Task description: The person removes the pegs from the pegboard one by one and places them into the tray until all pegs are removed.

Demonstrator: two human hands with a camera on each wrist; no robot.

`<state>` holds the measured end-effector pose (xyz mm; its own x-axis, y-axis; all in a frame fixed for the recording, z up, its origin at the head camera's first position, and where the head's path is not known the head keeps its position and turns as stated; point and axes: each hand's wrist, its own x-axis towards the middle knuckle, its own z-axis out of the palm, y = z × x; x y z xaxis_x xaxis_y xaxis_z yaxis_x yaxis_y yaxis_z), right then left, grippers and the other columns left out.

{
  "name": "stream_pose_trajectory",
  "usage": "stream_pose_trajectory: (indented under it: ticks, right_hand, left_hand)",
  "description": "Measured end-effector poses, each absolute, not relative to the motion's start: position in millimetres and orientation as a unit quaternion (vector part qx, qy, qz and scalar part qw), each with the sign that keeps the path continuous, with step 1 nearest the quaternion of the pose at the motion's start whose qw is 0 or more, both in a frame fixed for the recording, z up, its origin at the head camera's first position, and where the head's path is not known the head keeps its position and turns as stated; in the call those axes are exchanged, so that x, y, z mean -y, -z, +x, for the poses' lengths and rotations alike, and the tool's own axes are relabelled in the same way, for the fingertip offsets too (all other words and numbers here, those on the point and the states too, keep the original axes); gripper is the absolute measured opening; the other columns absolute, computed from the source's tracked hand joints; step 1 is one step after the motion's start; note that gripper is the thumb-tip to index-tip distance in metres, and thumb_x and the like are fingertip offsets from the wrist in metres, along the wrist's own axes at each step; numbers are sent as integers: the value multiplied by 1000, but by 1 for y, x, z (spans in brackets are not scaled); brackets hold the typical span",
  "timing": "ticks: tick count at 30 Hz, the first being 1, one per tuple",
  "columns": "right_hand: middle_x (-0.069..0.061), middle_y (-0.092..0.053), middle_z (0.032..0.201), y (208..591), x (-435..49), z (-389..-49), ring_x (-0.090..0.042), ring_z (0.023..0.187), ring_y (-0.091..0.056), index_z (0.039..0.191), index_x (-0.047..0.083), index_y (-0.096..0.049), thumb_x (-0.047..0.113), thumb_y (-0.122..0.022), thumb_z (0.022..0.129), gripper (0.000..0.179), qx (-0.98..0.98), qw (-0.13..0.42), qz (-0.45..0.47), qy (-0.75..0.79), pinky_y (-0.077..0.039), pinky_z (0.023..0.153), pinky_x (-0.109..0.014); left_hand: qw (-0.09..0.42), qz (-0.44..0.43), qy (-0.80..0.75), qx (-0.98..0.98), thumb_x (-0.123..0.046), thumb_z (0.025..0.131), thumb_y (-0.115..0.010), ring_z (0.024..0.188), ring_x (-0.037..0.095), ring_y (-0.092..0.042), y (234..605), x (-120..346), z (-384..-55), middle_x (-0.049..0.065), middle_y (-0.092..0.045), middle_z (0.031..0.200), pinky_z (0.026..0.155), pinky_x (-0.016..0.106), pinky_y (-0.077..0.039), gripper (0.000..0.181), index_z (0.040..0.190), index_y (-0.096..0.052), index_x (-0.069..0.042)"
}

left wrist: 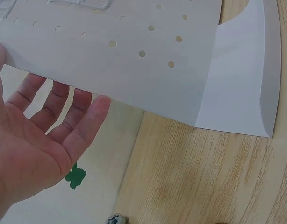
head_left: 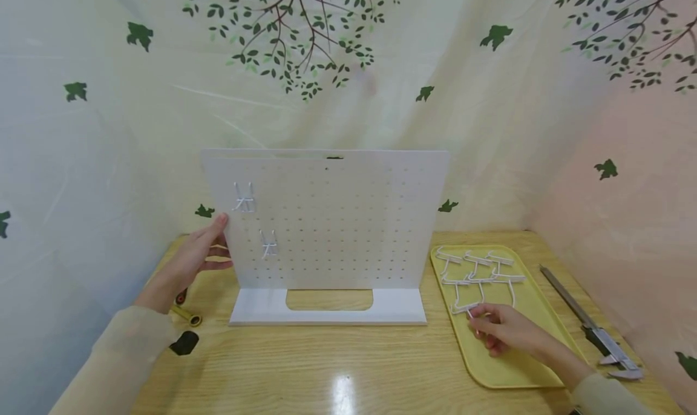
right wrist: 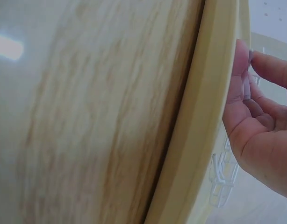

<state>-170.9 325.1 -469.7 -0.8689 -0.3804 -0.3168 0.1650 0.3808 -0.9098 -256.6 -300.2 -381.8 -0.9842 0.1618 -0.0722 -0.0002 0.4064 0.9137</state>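
A white pegboard (head_left: pixel 337 215) stands upright on its white base (head_left: pixel 258 309), with two white wire hooks hung at its left: an upper hook (head_left: pixel 245 204) and a lower hook (head_left: pixel 268 250). My left hand (head_left: pixel 187 261) grips the board's left edge, thumb on the front face and fingers (left wrist: pixel 85 121) reaching behind. Over the yellow tray (head_left: pixel 523 369), my right hand (head_left: pixel 503 329) pinches a white wire hook (head_left: pixel 461 308) between thumb and fingertips. Several more white hooks (head_left: pixel 479 279) lie in rows on the tray's far half.
Right of the tray lies a metal caliper (head_left: pixel 582 318). By my left forearm are a yellow ring-ended tool (head_left: pixel 187 315) and a black object (head_left: pixel 184 343), partly covered by the sleeve. Behind the wooden table (head_left: pixel 305 366) hangs a curtain (head_left: pixel 490 130) printed with leaves.
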Motion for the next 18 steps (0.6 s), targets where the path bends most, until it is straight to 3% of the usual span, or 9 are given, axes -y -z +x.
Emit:
stream_pose_trajectory:
  ticks: [18]
  right_hand:
    - [-8, -60, 84, 468, -322, -168, -14, 65, -55, 124, -7, -49, 22, -60, 105, 37, -795, 239, -60, 554, -57, 56, -29]
  left_hand:
    - [74, 41, -546, -834, -70, 101, -31, 113, 36, -60, 384, 300, -257, 26, -54, 130, 90, 49, -57, 84, 147, -41, 0]
